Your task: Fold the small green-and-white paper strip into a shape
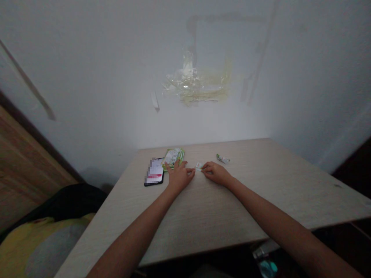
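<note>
Between my two hands is a small white-and-green packet (198, 166), low over the table or on it. My right hand (216, 173) pinches its right end between thumb and fingertips. My left hand (180, 177) has its fingers spread, the fingertips at the near edge of a larger green-and-white packet (173, 156). Its thumb points at the small packet's left side; whether it touches is too small to tell. Left of the larger packet lies a phone (155, 172) in a dark case, its screen lit and partly blurred out.
A crumpled green-and-silver wrapper (223, 158) lies beyond my right hand. The pale wooden table (203, 216) meets a wall (130, 96) with old tape on it. Below the front edge is a bottle with a teal part (268, 268). Yellow and grey cloth (49, 243) lies at the left.
</note>
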`<state>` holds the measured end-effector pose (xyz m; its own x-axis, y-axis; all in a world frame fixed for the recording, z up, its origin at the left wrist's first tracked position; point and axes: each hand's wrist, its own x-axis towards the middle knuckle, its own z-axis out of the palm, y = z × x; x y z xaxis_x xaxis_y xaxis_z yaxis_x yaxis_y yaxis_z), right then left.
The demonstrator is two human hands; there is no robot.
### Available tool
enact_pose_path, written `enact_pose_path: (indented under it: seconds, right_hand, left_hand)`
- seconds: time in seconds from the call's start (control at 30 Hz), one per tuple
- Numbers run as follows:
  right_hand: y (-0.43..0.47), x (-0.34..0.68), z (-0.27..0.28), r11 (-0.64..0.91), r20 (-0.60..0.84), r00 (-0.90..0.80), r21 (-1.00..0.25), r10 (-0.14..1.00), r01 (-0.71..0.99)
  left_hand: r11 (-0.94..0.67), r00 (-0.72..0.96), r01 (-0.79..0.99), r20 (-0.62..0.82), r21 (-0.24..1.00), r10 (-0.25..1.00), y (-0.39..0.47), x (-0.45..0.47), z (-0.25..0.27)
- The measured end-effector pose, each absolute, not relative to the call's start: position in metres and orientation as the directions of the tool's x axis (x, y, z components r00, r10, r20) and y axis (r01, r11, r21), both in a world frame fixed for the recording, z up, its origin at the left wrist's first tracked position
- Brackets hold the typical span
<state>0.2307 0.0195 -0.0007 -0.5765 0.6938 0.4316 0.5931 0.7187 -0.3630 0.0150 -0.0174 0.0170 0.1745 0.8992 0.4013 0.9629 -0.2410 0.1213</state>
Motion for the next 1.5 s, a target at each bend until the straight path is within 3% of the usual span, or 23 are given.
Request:
enact_pose_path:
  seconds: [0.23,0.5,0.73,1.03,1.5]
  right_hand:
    - [0.022,0.233,-0.004,0.720,0.423,-0.584,-0.376,0.693,0.583]
    - [0.022,0.232,-0.003,0.722,0.427,-0.583,-0.375,0.691,0.581]
    - [0.020,0.231,0.000,0.720,0.430,-0.577,-0.392,0.694,0.573]
    - [0.024,0.233,-0.004,0.719,0.428,-0.578,-0.407,0.695,0.564]
    - [0.026,0.234,-0.006,0.717,0.415,-0.585,-0.385,0.697,0.581]
  left_hand:
    - [-0.204,0.145,0.969,0.353,0.136,0.924,-0.017,0.015,0.012]
    - [-0.224,0.167,0.971,0.428,0.086,0.888,-0.020,0.020,0.011]
    - [-0.214,0.140,0.964,0.390,0.155,0.910,-0.016,0.014,0.006]
    - [-0.323,0.268,0.942,0.384,0.087,0.884,-0.016,0.013,0.004]
    - [-0.197,0.148,0.974,0.347,0.112,0.926,-0.014,0.016,0.013]
